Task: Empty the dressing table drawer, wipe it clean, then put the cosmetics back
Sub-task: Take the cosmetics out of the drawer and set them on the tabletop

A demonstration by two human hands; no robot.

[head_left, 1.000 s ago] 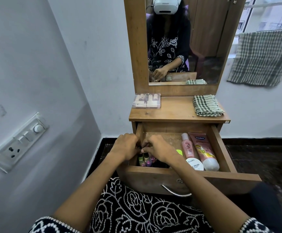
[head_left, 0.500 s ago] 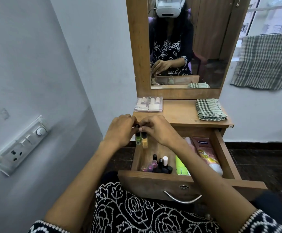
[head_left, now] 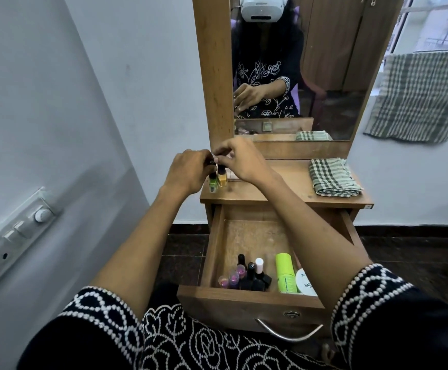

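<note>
The open drawer juts toward the viewer below the tabletop. Small bottles stand in its near left corner, a tube just right of them. On the tabletop, two bottles sit at the left edge, a folded cloth at the right. The mirror rises behind. A switch panel hangs on the left wall.

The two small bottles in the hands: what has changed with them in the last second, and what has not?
Both hands, left and right, lifted the green bottle and yellow bottle out of the drawer to the tabletop's left edge, gripping their caps. The dark bottles and folded cloth stayed put.
</note>
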